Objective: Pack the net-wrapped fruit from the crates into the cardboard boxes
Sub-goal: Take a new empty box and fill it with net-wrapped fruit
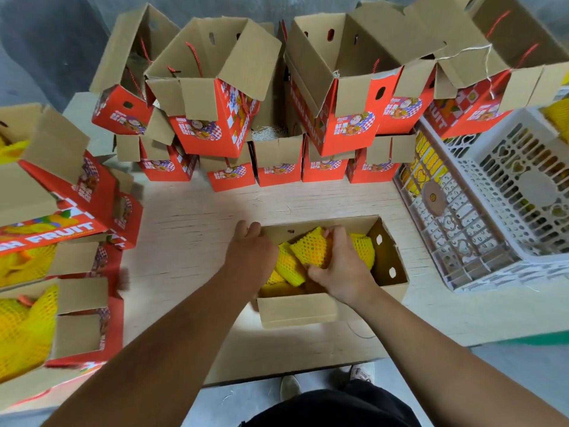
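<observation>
An open cardboard box point(392, 255) sits on the table in front of me and holds several fruits in yellow foam net. My right hand point(338, 266) grips one net-wrapped fruit point(309, 249) at the top of the pile inside the box. My left hand point(251, 251) rests on the box's left wall, fingers curled over its far corner. Another netted fruit point(363, 246) lies behind my right hand, and more point(288, 266) lie beneath.
Empty red-and-brown fruit boxes point(215, 118) are stacked along the back of the table. Filled boxes of netted fruit point(27, 331) stand at the left. White plastic crates point(492, 204) sit at the right, one showing yellow fruit point(426, 167). Bare wood table point(197, 217) lies between.
</observation>
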Demonstrator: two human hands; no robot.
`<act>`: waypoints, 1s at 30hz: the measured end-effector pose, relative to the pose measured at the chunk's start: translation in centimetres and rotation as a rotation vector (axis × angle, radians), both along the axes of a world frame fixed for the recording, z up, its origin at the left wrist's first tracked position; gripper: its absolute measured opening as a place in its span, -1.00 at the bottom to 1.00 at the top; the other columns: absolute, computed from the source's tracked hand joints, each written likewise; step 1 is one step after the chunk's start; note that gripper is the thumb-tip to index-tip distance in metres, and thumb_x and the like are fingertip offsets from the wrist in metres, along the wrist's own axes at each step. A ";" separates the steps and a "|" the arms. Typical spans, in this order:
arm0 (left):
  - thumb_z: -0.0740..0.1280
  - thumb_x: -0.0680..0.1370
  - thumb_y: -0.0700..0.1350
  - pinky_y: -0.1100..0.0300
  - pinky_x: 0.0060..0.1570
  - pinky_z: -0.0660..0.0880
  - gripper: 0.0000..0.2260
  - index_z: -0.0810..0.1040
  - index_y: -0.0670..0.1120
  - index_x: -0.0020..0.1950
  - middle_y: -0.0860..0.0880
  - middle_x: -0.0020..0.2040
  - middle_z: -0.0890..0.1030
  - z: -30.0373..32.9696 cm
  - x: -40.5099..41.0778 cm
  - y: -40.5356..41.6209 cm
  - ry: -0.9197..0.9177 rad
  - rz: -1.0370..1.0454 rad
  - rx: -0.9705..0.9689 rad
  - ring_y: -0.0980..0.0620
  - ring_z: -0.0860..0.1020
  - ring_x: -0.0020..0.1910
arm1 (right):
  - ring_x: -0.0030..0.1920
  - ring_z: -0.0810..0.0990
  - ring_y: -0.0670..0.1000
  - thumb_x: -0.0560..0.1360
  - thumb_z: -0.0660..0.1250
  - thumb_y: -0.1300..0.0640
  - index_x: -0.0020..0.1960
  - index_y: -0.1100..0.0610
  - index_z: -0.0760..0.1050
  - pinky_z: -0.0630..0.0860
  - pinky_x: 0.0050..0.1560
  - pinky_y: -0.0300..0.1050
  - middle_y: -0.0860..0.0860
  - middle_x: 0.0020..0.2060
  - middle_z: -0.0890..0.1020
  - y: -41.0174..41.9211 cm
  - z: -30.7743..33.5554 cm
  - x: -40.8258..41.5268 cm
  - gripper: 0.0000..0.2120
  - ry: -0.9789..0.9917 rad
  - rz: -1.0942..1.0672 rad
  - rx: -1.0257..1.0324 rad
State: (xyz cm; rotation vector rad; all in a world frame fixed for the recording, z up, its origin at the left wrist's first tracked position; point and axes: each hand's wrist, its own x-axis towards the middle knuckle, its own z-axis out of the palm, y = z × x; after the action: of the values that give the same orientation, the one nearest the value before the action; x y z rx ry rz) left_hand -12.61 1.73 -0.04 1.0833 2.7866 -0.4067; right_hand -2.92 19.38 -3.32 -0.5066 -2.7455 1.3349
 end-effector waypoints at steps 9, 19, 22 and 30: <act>0.26 0.63 -0.31 0.12 0.24 0.36 -0.71 0.65 -0.01 0.21 0.16 0.05 0.62 -3.1 2.8 -3.0 -0.230 0.377 0.985 -0.04 0.45 0.26 | -0.31 0.48 -0.09 0.36 0.50 0.14 0.18 -0.14 0.29 0.46 -0.31 -0.14 0.00 -0.13 0.53 0.0 1.4 -1.8 -0.47 -0.269 0.304 -0.177; 0.27 0.57 -0.27 -0.01 0.26 0.29 -0.63 0.65 0.08 0.27 0.09 0.17 0.64 -4.1 3.1 -2.0 -0.153 0.454 0.823 -0.15 0.43 0.29 | 0.28 0.54 0.11 0.58 0.44 0.10 0.37 0.02 0.55 0.46 0.18 -0.17 0.04 0.29 0.55 -4.9 0.5 -5.9 -0.64 -0.463 0.658 0.206; 0.34 0.59 -0.18 -0.02 0.26 0.20 -0.73 0.66 0.12 0.20 0.16 0.17 0.63 -3.4 3.4 -1.6 -0.064 0.449 0.773 -0.11 0.39 0.32 | 0.16 0.58 0.15 0.57 0.43 0.10 0.32 0.10 0.52 0.44 0.02 -0.16 0.08 0.16 0.62 -5.3 1.3 -5.8 -0.66 -0.410 0.694 0.312; 0.33 0.60 -0.04 0.06 0.14 0.45 -0.89 0.60 0.10 0.10 0.25 -0.05 0.57 0.3 4.5 6.7 -0.199 0.238 1.134 0.18 0.54 0.01 | -0.06 0.62 -0.01 0.57 0.35 0.21 0.02 0.04 0.54 0.54 0.00 -0.09 -0.05 -0.09 0.67 3.9 4.2 -0.2 -0.91 0.146 0.094 -0.092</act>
State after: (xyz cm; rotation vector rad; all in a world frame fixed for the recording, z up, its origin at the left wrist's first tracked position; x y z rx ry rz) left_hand -8.11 8.44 0.21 0.7747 2.8128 1.3581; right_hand -3.10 23.23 0.88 -0.2747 -2.6298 1.4620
